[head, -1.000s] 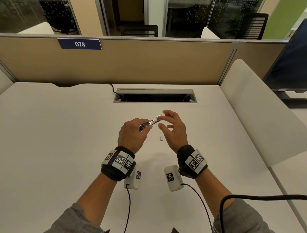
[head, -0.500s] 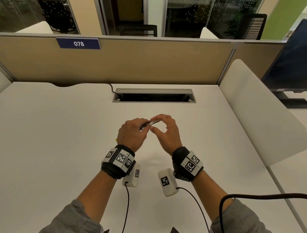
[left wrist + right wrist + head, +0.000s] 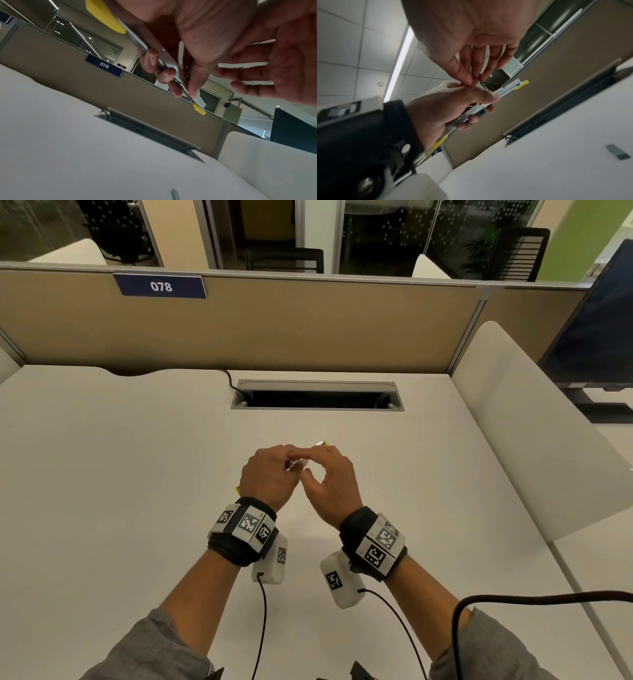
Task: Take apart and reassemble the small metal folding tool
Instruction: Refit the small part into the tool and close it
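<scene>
The small metal folding tool is held above the middle of the white bench, between both hands. The left hand has its fingers curled round the near half of the tool's body. The right hand has thumb and fingertips drawn together over the tool near its middle; whether they pinch the tool itself or a small part on it I cannot tell.

The tool looks light, rigid and slick: thin bright metal rails with a yellow tip at the far end and a yellow piece at the near end. It is probably best gripped across the flat sides, away from the sliding inner strip, which could slip out.

A small grey strip lies loose on the bench below the hands. Farther off sit a cable slot, a tan partition labelled 078, and a dark monitor at far right.
</scene>
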The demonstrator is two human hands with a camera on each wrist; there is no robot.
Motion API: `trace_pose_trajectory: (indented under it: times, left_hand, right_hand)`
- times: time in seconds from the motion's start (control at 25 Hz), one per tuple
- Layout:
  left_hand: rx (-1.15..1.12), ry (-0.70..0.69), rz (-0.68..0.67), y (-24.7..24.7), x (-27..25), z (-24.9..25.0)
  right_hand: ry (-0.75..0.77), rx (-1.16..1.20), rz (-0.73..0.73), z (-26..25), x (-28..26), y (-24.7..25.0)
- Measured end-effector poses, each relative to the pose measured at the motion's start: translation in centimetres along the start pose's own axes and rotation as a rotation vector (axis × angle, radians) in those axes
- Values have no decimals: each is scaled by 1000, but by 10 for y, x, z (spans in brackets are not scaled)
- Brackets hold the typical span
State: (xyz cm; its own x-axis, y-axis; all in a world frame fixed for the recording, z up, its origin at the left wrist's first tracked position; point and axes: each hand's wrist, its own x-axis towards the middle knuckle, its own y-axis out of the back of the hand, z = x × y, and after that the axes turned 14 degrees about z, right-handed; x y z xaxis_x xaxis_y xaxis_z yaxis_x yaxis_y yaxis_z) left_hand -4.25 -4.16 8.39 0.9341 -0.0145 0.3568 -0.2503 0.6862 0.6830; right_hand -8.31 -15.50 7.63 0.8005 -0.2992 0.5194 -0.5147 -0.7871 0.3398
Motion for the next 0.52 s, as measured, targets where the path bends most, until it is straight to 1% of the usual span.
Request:
trace_pose_trajectory:
  times: [0.12,0.2,0.32,0.4,0.52]
  left_hand:
    - [21,41,-13,-4,-4,-7]
    - [33,74,-52,-9,-9,-13]
    - [27,133,-85,-14,-12,-20]
    - [18,159,-74,-15,-11,-24]
    - [4,173,-68,-16,-9,-28]
  right_hand:
    - [-126,33,-3,12,7,6]
    - [-225,13,37,30,15,10]
    - [-432,-38,64,65,26,16]
    - [-551,-124,41,87,33,18]
    - [-600,-314,-67,112,37,15]
